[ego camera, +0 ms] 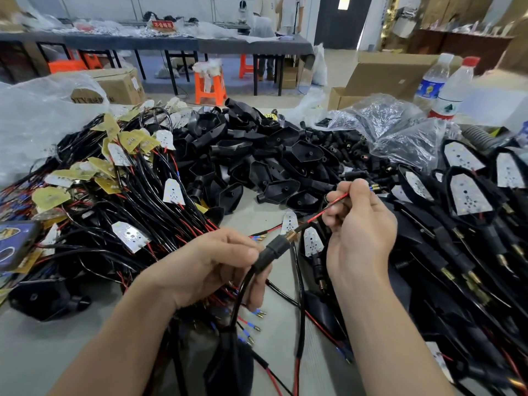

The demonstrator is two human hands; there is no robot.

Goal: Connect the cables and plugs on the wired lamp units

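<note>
Left grip clenched around a black plug sleeve, right grip pinching a red wire between thumb and forefinger: a worker at a lamp-assembly counter holds the lead taut between 2 hands, near the middle of the scene. The wire appears to run out of the sleeve's brass-coloured spring end and climbs up and right to the pinch. Its blue-collared bullet terminal pokes out just beyond the right fingers. Steadying the sleeve with the left while the right keeps the lead straight looks meant to leave the terminal free for plugging in; that is a judgement, not something shown. A black cable drops from the sleeve's near end toward the person.

At left lies a tangle of wired LED boards, seemingly stock not yet connected. A heap of black lamp housings fills the far centre. On the right, assembled lamp units lie side by side, which suggests the work is sorted by stage. 2 water bottles stand at the far right.
</note>
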